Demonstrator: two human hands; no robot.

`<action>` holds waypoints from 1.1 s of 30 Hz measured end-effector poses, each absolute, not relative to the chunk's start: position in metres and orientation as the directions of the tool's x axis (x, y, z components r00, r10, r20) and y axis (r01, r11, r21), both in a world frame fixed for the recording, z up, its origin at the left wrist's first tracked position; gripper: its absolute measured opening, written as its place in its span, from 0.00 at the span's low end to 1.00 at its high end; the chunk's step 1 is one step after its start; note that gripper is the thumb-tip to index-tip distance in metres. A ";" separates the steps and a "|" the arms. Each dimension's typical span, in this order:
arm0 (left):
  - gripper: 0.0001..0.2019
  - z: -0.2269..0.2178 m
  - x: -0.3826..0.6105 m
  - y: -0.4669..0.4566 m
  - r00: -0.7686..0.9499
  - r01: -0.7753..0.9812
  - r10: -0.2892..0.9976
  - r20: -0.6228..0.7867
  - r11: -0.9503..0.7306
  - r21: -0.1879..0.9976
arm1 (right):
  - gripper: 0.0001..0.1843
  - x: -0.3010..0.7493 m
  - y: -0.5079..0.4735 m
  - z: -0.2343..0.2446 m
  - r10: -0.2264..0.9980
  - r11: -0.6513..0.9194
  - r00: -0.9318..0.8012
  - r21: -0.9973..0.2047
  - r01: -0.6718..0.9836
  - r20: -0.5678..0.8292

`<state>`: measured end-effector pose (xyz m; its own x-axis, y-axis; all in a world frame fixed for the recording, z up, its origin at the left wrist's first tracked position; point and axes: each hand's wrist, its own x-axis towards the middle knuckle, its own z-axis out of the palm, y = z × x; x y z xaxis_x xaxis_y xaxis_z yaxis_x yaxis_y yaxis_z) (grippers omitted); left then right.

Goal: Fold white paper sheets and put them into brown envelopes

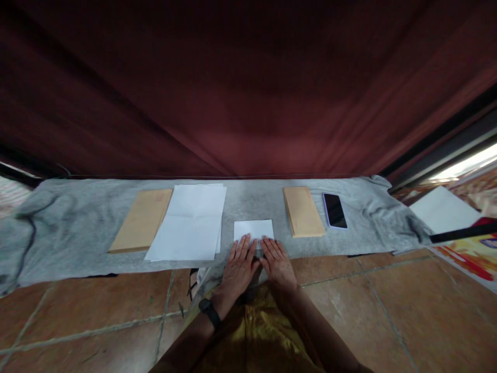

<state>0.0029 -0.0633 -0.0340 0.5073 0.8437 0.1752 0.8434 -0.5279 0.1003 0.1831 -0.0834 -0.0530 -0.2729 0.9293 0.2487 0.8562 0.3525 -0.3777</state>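
Observation:
A small folded sheet of white paper (253, 228) lies flat on the grey cloth in front of me. My left hand (240, 261) presses on its near left part with the fingers stretched out. On the near right part rests my right hand (277, 261), its fingers flat too. The paper's near edge is mostly hidden under both hands. Left of it lie larger white sheets (190, 223) with fold creases. They partly cover a stack of brown envelopes (142, 220). Another brown envelope stack (304, 211) sits to the right of my hands.
A phone (335, 211) lies right of the second envelope stack. The grey cloth (252, 199) covers a long narrow surface, with a dark red curtain (240, 103) behind it. Tiled floor (349, 300) shows below the near edge. A white sheet (444, 210) is at the far right.

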 end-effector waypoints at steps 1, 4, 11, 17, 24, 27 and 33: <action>0.29 -0.034 0.002 -0.064 0.500 0.847 0.846 0.182 -0.522 0.101 | 0.28 0.187 -0.083 -0.053 0.930 0.348 -0.267 -0.372 0.860 0.253; 0.31 -0.036 -0.004 -0.065 0.479 0.856 0.855 0.198 -0.505 0.109 | 0.28 0.195 -0.081 -0.051 0.937 0.322 -0.234 -0.376 0.869 0.260; 0.33 -0.038 -0.013 -0.066 0.479 0.856 0.855 0.201 -0.505 0.110 | 0.27 0.201 -0.065 -0.043 0.949 0.295 -0.208 -0.426 0.856 0.239; 0.33 -0.038 -0.013 -0.064 0.479 0.852 0.852 0.211 -0.510 0.121 | 0.27 0.199 -0.040 -0.046 0.956 0.257 -0.166 -0.419 0.871 0.241; 0.33 -0.038 -0.013 -0.064 0.473 0.859 0.859 0.196 -0.499 0.113 | 0.26 0.196 -0.029 -0.048 0.956 0.238 -0.135 -0.419 0.876 0.261; 0.33 -0.039 -0.012 -0.064 0.467 0.862 0.862 0.198 -0.494 0.118 | 0.26 0.197 -0.030 -0.048 0.954 0.241 -0.134 -0.417 0.876 0.270; 0.32 -0.039 -0.013 -0.064 0.470 0.856 0.858 0.207 -0.501 0.132 | 0.26 0.201 -0.048 -0.049 0.951 0.263 -0.157 -0.427 0.865 0.268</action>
<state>-0.0131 -0.0644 -0.0392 0.4700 0.8580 0.2073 0.8556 -0.5006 0.1316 0.2013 -0.0481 -0.0489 -0.1567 0.9505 0.2682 0.8650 0.2631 -0.4272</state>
